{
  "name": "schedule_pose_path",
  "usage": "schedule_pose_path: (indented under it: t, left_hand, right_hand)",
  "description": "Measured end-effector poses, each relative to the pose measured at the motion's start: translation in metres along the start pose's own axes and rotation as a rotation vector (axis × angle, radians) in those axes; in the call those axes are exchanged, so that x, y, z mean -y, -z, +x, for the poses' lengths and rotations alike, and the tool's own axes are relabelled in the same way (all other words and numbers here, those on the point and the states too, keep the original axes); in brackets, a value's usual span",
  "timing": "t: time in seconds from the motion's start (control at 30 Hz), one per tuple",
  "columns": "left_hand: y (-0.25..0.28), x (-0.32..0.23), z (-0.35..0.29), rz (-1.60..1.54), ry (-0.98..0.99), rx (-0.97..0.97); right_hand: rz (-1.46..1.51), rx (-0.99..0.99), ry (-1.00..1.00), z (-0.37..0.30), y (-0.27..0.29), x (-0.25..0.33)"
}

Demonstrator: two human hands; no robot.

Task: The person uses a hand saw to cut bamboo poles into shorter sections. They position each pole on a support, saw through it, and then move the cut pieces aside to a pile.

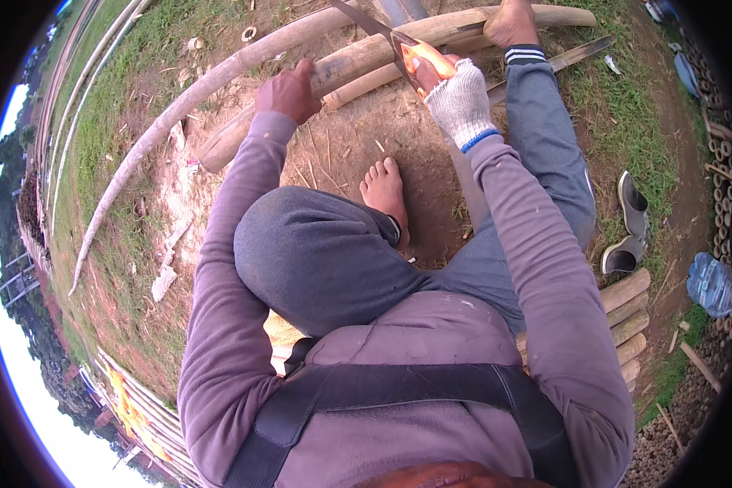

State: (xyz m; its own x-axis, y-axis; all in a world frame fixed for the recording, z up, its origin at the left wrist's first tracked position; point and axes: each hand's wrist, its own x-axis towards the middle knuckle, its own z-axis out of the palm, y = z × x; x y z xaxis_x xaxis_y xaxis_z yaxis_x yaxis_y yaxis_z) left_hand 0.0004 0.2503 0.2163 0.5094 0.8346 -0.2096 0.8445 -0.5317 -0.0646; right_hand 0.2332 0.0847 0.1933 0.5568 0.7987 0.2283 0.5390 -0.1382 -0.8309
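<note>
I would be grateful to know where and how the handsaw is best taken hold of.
Probably by its orange handle, coming from the lower right, as the gloved right hand does: the handle sits at the end nearer the body, while the thin blade points away to the upper left.

My only view looks steeply down from the left side of my head, close above my chest (407, 423), facing forward over my bent knee (301, 236). My left hand (287, 92) and right hand (457, 96) sit farther off, near its top. The wide fisheye squeezes sky (12, 342) along the left rim.
</note>
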Motion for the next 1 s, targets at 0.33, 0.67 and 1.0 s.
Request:
schedule_pose_path:
  t: [0.33,0.67,1.0]
  left_hand:
    - [-0.009,0.010,0.002,0.001,0.015,0.032]
    - [-0.001,0.010,0.004,-0.007,0.016,-0.057]
    - [-0.015,0.004,0.007,-0.017,-0.015,-0.027]
  right_hand:
    - [0.204,0.110,-0.199,-0.152,0.108,-0.016]
    - [0.177,0.043,-0.007,-0.084,0.049,-0.014]
    - [0.143,0.008,-0.019,-0.047,0.014,-0.024]
